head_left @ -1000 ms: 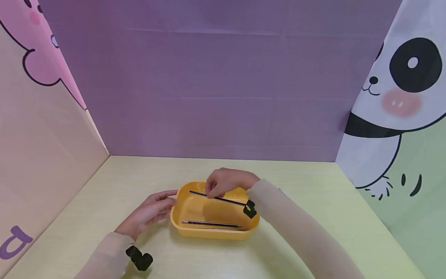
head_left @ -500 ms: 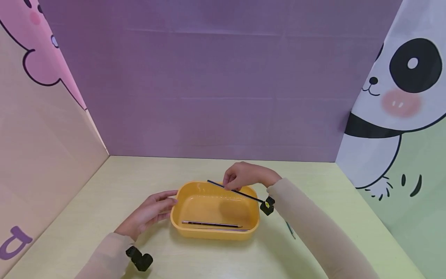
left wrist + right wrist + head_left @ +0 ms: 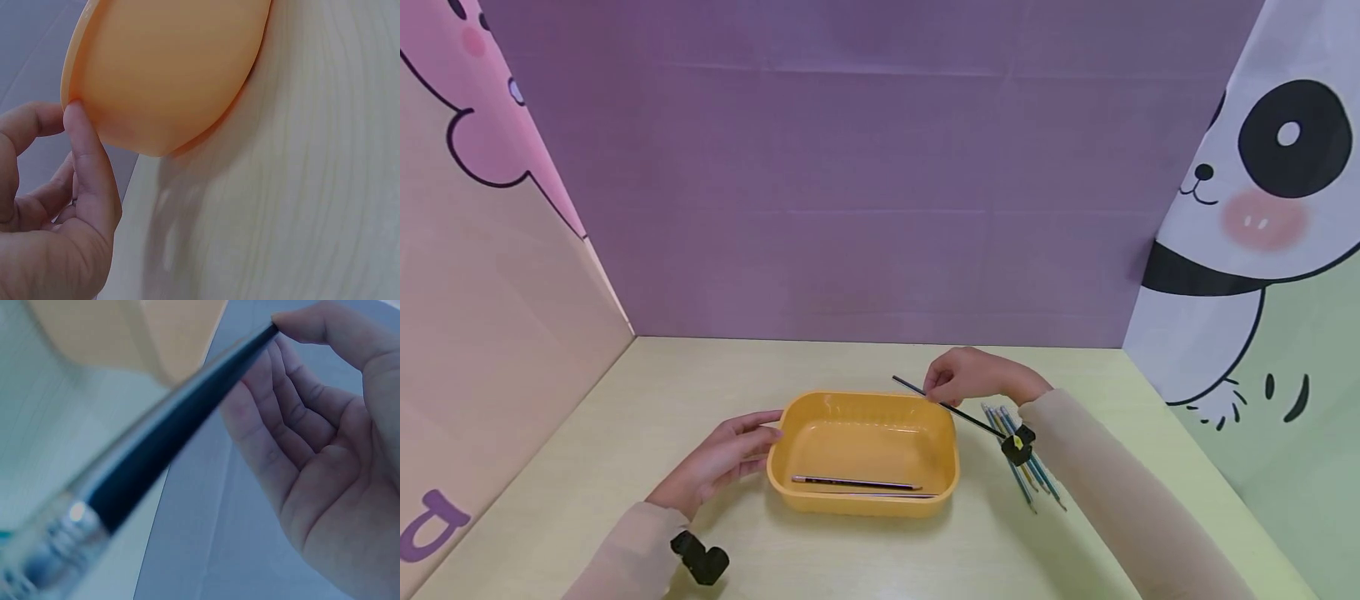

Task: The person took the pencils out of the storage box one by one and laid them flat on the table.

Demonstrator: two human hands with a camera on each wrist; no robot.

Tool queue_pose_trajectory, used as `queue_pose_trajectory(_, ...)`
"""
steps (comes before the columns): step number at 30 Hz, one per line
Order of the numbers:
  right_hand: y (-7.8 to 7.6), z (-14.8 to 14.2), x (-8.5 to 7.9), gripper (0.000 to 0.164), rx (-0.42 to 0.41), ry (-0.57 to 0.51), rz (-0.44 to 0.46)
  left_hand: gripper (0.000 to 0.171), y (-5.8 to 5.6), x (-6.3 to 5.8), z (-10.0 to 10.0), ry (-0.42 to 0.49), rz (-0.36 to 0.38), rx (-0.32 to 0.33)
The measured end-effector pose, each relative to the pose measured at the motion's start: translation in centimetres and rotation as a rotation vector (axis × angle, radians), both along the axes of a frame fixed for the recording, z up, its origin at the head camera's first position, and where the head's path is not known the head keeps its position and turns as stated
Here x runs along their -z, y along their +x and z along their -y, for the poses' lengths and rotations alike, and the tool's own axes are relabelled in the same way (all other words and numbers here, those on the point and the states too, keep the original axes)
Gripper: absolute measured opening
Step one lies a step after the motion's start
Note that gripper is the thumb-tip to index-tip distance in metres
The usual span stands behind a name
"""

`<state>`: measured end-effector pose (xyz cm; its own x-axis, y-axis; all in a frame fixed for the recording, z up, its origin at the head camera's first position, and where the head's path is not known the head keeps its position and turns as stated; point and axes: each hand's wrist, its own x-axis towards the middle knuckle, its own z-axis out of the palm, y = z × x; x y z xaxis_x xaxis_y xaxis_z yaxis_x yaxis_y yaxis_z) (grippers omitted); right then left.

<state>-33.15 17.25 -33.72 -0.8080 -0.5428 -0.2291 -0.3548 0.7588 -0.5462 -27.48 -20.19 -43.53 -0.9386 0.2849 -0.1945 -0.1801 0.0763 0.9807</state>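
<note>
My right hand (image 3: 973, 377) pinches a dark pencil (image 3: 970, 417) between thumb and fingertips, just above the table to the right of a yellow plastic basin (image 3: 865, 504). In the right wrist view the pencil (image 3: 169, 434) slants across, its metal ferrule nearest the camera. My left hand (image 3: 726, 450) holds the basin's left end. The left wrist view has thumb and a finger at the rim of the basin (image 3: 169, 69). Inside the basin lies a dark striped pencil (image 3: 856, 482). A second thin pencil (image 3: 887, 495) lies along its front wall, partly hidden.
Several blue-green pencils (image 3: 1045, 479) lie in a loose bundle on the pale wooden table (image 3: 820, 558), beside my right forearm, which covers part of them. A purple cloth wall (image 3: 880, 192) stands behind, with printed side walls left and right.
My right hand has carried the dark pencil out of the basin, up and to the right. The blue-green pencils have come into view from behind the forearm. My left hand stays put.
</note>
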Motion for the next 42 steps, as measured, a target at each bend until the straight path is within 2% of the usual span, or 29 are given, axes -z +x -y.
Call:
queue_pose_trajectory(8,0.4,-3.3,0.6,0.012,0.076,-0.030,0.011,0.062,0.0,0.1,0.1,0.013,-0.010,0.019)
queue_pose_trajectory(21,1.1,-8.6,2.1,0.020,0.192,-0.080,0.025,0.062,0.1,0.0,0.0,0.001,-0.007,0.008)
queue_pose_trajectory(28,2.0,-10.9,2.9,0.023,0.270,-0.114,0.037,0.062,0.0,0.0,0.0,-0.004,-0.011,0.009)
queue_pose_trajectory(42,3.9,-13.3,5.0,0.024,0.410,-0.162,0.065,0.061,-0.2,0.2,0.1,-0.006,-0.006,0.004)
